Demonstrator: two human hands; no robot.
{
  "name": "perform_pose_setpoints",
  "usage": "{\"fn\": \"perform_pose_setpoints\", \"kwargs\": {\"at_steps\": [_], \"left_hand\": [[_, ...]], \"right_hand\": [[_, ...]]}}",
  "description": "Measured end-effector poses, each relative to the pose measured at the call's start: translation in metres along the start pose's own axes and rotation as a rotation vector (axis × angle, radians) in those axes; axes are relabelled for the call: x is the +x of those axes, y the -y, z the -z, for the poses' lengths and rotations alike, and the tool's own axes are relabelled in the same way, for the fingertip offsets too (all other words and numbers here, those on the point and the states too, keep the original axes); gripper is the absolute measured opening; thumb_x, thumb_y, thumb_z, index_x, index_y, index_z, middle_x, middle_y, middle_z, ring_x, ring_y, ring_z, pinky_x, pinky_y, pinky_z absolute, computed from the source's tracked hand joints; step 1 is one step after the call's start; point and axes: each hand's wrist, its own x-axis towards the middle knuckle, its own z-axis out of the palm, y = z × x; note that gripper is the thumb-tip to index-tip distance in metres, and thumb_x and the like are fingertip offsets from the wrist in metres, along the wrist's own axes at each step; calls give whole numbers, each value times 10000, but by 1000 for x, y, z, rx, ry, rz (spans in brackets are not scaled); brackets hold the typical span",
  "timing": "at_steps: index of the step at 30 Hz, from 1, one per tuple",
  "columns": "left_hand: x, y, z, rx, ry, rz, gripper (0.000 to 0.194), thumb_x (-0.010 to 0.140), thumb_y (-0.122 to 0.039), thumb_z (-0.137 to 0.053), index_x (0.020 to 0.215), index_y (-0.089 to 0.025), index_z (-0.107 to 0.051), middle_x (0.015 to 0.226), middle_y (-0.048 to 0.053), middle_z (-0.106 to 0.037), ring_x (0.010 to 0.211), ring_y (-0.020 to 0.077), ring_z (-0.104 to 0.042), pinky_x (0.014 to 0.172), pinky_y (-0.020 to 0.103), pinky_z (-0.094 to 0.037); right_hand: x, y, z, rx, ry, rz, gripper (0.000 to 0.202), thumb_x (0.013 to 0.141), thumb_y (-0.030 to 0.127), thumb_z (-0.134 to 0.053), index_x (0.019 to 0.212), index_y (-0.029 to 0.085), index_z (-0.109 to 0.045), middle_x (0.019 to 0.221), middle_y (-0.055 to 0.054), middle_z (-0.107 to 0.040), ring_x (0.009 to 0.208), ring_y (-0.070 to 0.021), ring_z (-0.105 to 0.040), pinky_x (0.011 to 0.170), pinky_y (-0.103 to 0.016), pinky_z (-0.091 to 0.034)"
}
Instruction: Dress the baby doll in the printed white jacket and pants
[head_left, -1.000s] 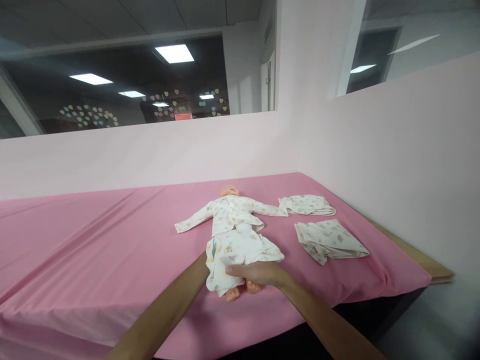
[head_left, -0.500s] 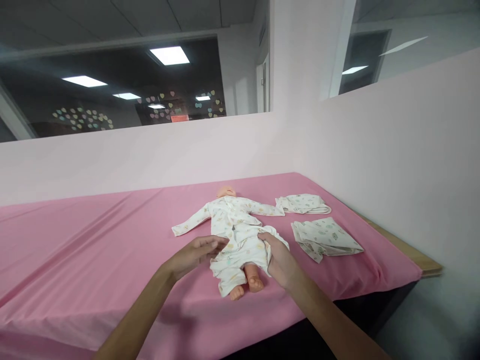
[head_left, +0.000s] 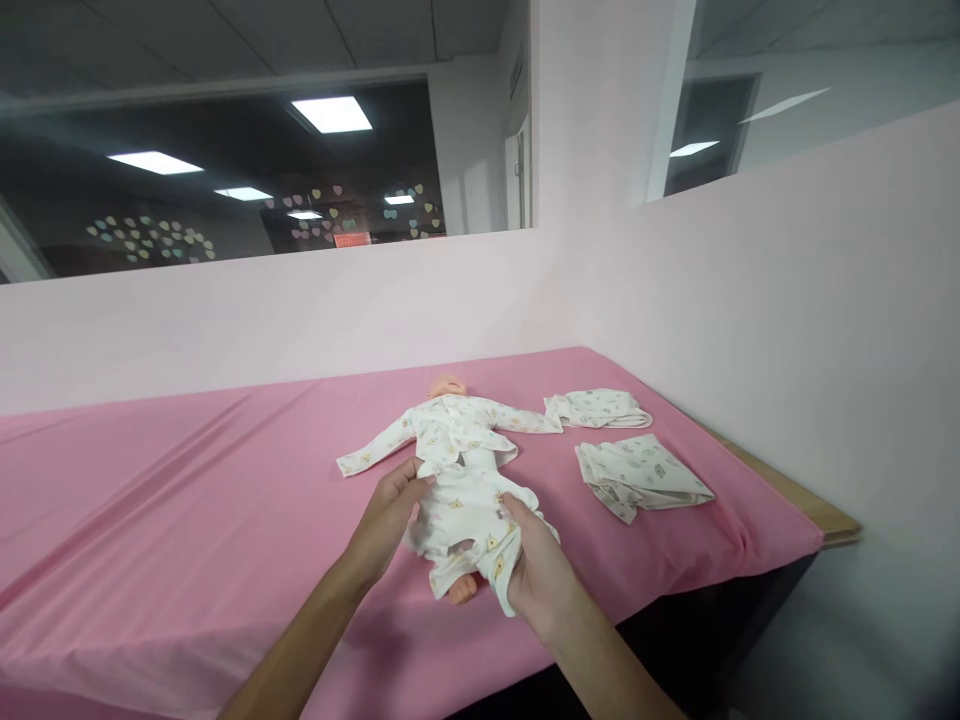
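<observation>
A baby doll (head_left: 448, 386) lies on its back with its head toward the wall. It wears a white printed long-sleeved top (head_left: 450, 425) with the sleeves spread out. White printed baby pants (head_left: 469, 505) cover its hips and legs, and one bare foot pokes out below. My left hand (head_left: 394, 510) pinches the pants at the left of the waist. At the right side, my right hand (head_left: 536, 560) grips the pants' fabric, thumb on top. The doll's other foot is hidden under the cloth.
Two folded white printed garments, a farther one (head_left: 598, 409) and a nearer one (head_left: 641, 474), lie right of the doll. A pink sheet (head_left: 187, 520) covers the table, whose wooden edge (head_left: 795, 490) shows at the right. Pale walls with windows rise behind and to the right.
My left hand has closed on the pants' waist. My right hand has moved slightly down, drawing the pants over the doll's right-hand foot. The top's hem now lies apart from the pants.
</observation>
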Motion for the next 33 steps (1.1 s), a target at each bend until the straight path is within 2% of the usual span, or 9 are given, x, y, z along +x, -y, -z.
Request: {"fn": "perform_pose_setpoints", "kwargs": {"at_steps": [5, 8, 12, 17, 23, 25, 29, 31, 33], "left_hand": [[-13, -11, 1, 426, 231, -104, 288, 942, -439, -513, 829, -184, -584, 937, 46, -569, 881, 189, -528, 756, 277, -430], [-19, -20, -1, 753, 302, -227, 301, 973, -420, -458, 839, -195, -608, 962, 56, -550, 928, 202, -506, 756, 286, -418], [-22, -25, -5, 798, 258, -185, 311, 991, -412, -428, 838, -204, -600, 858, 23, -580, 785, 171, -523, 709, 279, -410], [-18, -23, -3, 657, 310, -115, 276, 973, -393, -467, 816, -202, -591, 825, 2, -598, 733, 157, -526, 645, 243, -406], [41, -16, -5, 770, 64, -220, 254, 951, -369, -452, 810, -191, -566, 828, 21, -607, 753, 176, -541, 675, 263, -409], [68, -10, -16, 862, 323, -315, 167, 903, -247, -467, 924, -193, -624, 961, 39, -635, 865, 194, -571, 746, 278, -425], [109, -1, -41, 975, 1072, -361, 328, 720, -73, -495, 951, -200, -690, 994, 40, -665, 914, 211, -593, 774, 284, -440], [119, -3, -47, 1022, 1219, -272, 374, 693, -68, -508, 981, -207, -703, 1006, 38, -679, 891, 215, -608, 737, 283, -453], [125, -6, -47, 1087, 1217, -170, 418, 692, -69, -518, 1035, -217, -704, 1080, 40, -674, 927, 228, -612, 723, 288, -462]], "right_hand": [[2, -20, -15, 81, 43, -136, 415, 785, 358, -698, 1142, 163, -615, 890, -67, -738, 690, -203, -688, 472, -265, -477], [4, -27, -26, 162, 60, -90, 396, 750, 265, -731, 1120, 181, -617, 909, -45, -739, 701, -163, -685, 526, -236, -492], [6, -25, -31, 136, -43, -1, 307, 729, 241, -714, 1015, 150, -649, 869, -58, -741, 688, -169, -681, 539, -248, -496], [4, -20, -28, 131, -21, 27, 218, 717, 215, -683, 918, 134, -659, 814, -63, -727, 692, -176, -677, 536, -255, -492], [-4, -21, -23, 61, -94, -15, 222, 711, 277, -697, 885, 190, -591, 686, -38, -681, 622, -215, -664, 446, -267, -444], [-6, -22, -21, 81, -99, -19, 225, 704, 259, -695, 885, 193, -578, 683, -37, -678, 640, -220, -671, 461, -275, -460], [-9, -20, -18, 104, -115, -22, 254, 687, 210, -694, 909, 197, -571, 734, -35, -697, 689, -220, -688, 497, -282, -488], [-12, -18, -15, 105, -102, -13, 273, 681, 190, -689, 930, 193, -577, 816, -51, -720, 702, -217, -693, 509, -285, -495], [-16, -16, -12, 96, -91, 10, 287, 686, 199, -684, 957, 189, -589, 859, -65, -729, 702, -223, -696, 501, -287, -491]]}}
